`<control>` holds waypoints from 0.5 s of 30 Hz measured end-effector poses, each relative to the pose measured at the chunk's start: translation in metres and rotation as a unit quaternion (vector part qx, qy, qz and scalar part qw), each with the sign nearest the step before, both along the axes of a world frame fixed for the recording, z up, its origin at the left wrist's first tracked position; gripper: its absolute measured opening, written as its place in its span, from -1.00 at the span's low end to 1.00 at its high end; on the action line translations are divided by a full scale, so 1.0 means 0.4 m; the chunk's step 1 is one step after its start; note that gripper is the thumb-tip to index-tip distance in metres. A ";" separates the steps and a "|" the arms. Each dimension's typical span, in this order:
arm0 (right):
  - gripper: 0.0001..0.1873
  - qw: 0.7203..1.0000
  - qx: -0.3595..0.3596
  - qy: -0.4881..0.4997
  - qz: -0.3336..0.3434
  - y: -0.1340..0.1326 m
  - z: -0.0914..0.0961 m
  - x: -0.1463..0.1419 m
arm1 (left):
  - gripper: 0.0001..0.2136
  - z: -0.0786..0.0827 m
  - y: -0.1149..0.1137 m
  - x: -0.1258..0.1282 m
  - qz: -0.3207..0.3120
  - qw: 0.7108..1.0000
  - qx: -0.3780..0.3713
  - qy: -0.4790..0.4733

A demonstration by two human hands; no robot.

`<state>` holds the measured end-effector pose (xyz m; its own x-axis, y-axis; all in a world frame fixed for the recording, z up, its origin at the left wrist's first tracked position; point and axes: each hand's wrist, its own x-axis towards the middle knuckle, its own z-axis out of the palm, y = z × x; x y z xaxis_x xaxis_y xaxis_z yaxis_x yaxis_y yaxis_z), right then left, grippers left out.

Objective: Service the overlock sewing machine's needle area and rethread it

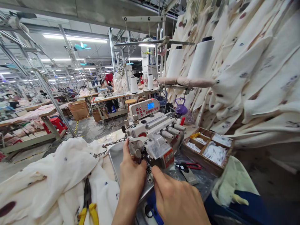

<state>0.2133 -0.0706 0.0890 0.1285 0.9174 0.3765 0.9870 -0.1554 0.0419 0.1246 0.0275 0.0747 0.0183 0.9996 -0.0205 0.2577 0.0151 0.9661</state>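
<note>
A white overlock sewing machine stands in front of me, with a lit display panel on top. My left hand reaches to its needle area, index finger stretched up against the machine head and thumb apart from it; its other fingers are partly hidden. My right hand is closed, its fingertips pinched beside a small metal pronged part at the stitching area. What those fingertips hold is hidden. Left of the machine, pliers with yellow handles lie on white spotted fabric.
On the right stand a divided wooden box of white labels and red-handled cutters. White thread cones rise behind the machine. Spotted cream garments hang along the right side. A metal chain lies by the machine's left.
</note>
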 end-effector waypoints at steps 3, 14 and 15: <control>-0.69 1.000 0.001 0.002 -0.009 -0.003 -0.001 0.001 | -0.17 0.000 0.002 0.001 0.000 1.000 -0.002 0.006; -0.67 1.000 -0.004 -0.002 -0.024 -0.001 0.016 -0.012 | -0.13 -0.007 0.004 0.001 0.004 1.000 0.002 0.014; -0.67 1.000 -0.003 -0.006 -0.025 0.000 0.016 -0.013 | -0.13 -0.008 0.005 0.000 0.006 1.000 0.002 0.016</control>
